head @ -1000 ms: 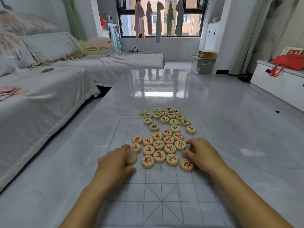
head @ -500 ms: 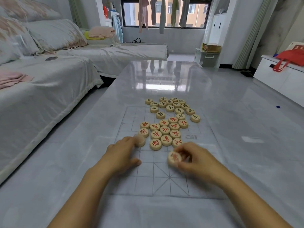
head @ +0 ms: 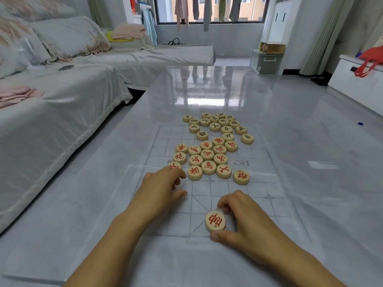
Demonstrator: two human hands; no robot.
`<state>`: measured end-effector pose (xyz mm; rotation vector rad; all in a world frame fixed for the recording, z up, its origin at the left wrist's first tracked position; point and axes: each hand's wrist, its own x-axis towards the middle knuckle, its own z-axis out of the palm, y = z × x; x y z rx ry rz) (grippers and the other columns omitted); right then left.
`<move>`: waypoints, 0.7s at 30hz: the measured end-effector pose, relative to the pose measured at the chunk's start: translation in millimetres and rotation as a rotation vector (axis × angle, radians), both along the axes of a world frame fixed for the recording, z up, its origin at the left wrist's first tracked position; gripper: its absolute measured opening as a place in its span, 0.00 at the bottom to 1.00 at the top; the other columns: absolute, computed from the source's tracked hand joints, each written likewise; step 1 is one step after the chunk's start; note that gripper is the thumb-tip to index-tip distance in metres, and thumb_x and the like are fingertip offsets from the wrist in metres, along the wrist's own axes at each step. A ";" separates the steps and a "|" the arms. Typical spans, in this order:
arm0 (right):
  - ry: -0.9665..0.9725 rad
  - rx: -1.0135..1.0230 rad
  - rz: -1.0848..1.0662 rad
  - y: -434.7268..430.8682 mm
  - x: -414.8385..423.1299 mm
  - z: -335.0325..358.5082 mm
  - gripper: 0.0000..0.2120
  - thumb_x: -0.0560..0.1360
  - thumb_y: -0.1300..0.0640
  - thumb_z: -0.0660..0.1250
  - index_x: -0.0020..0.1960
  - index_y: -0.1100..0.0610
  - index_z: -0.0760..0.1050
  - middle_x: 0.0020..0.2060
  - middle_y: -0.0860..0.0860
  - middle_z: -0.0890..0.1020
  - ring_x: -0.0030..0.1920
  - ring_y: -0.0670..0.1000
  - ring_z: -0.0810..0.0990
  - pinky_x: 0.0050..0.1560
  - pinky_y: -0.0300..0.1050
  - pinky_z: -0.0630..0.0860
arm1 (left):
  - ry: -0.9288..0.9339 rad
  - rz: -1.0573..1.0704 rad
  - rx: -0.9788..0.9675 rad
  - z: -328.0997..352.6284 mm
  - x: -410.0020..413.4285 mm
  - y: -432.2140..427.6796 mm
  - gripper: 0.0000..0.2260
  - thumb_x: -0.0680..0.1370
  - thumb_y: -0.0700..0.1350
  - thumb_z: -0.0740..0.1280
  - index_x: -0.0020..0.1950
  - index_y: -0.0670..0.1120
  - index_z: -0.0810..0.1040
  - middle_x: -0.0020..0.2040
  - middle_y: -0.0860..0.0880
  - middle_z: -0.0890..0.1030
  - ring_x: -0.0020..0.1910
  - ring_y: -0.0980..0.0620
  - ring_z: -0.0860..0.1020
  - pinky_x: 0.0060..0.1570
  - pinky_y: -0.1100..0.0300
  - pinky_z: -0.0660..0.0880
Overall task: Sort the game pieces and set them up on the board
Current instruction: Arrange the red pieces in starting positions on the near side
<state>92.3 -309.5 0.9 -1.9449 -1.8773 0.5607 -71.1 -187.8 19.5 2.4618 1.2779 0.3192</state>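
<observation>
Glossy table (head: 290, 121), xiangqi board (head: 259, 204): homing the red general (head: 215, 221).
My right hand (head: 248, 226) pinched it at 6 o'clock, its palace home; my left hand (head: 159, 189) touched a red piece (head: 173, 165) at the pile's (head: 208, 156) 8 o'clock, grip unclear.

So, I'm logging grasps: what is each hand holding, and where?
The right hand pinches a red-marked piece by its rim, thumb against fingers. The left hand covers part of another red piece; whether it grips cannot be told.
</observation>
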 end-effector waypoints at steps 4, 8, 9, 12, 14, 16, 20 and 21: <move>0.043 -0.007 0.046 -3.2 -3.4 -0.9 0.16 0.70 0.43 0.68 0.52 0.41 0.65 0.50 0.38 0.68 0.52 0.40 0.68 0.53 0.34 0.68 | 0.046 0.029 -0.007 -0.9 1.3 1.3 0.16 0.75 0.48 0.67 0.63 0.51 0.72 0.55 0.52 0.76 0.51 0.53 0.75 0.58 0.57 0.71; 0.046 -0.040 0.098 -5.7 -1.5 1.2 0.15 0.70 0.43 0.67 0.53 0.40 0.65 0.51 0.37 0.68 0.53 0.39 0.67 0.55 0.34 0.68 | 0.104 0.094 -0.006 -1.3 -1.8 6.7 0.17 0.75 0.49 0.67 0.63 0.51 0.72 0.56 0.51 0.76 0.52 0.51 0.75 0.57 0.57 0.72; 0.045 -0.052 0.101 -5.4 -1.1 1.3 0.16 0.70 0.43 0.67 0.54 0.39 0.65 0.51 0.37 0.68 0.53 0.39 0.67 0.55 0.35 0.69 | 0.116 0.105 -0.011 -1.2 -2.3 7.4 0.18 0.75 0.49 0.67 0.64 0.51 0.72 0.57 0.51 0.76 0.53 0.51 0.76 0.58 0.57 0.72; 0.044 -0.083 0.104 -4.6 -0.5 2.5 0.16 0.69 0.42 0.68 0.54 0.38 0.65 0.51 0.36 0.68 0.54 0.39 0.67 0.57 0.37 0.71 | 0.151 0.110 -0.022 -0.9 -2.1 7.7 0.18 0.75 0.49 0.67 0.65 0.50 0.71 0.58 0.50 0.76 0.54 0.50 0.75 0.59 0.55 0.72; 0.046 -0.085 0.114 -4.7 0.1 4.4 0.16 0.70 0.43 0.68 0.53 0.37 0.65 0.51 0.36 0.68 0.54 0.39 0.67 0.56 0.37 0.70 | 0.164 0.105 -0.023 -1.7 -0.9 7.9 0.19 0.75 0.50 0.67 0.65 0.51 0.71 0.59 0.50 0.75 0.55 0.50 0.75 0.60 0.54 0.72; 0.036 -0.085 0.128 -4.7 0.1 7.4 0.16 0.70 0.43 0.67 0.53 0.38 0.64 0.51 0.37 0.68 0.53 0.40 0.67 0.56 0.35 0.70 | 0.164 0.105 -0.021 -2.7 0.7 8.4 0.19 0.75 0.50 0.67 0.65 0.51 0.71 0.59 0.50 0.75 0.55 0.50 0.75 0.60 0.54 0.72; 0.073 -0.106 0.138 -4.2 0.9 8.9 0.17 0.69 0.42 0.68 0.54 0.37 0.65 0.51 0.36 0.68 0.53 0.38 0.68 0.55 0.34 0.69 | 0.141 0.124 -0.009 -3.2 2.2 9.9 0.18 0.75 0.50 0.67 0.64 0.51 0.71 0.58 0.50 0.75 0.55 0.51 0.75 0.59 0.55 0.72; 0.101 -0.108 0.124 -3.8 2.1 9.3 0.18 0.69 0.41 0.68 0.55 0.37 0.65 0.50 0.35 0.68 0.53 0.38 0.68 0.55 0.33 0.69 | 0.119 0.140 -0.001 -2.9 1.4 11.1 0.16 0.76 0.49 0.66 0.63 0.50 0.72 0.58 0.50 0.76 0.54 0.50 0.75 0.59 0.55 0.72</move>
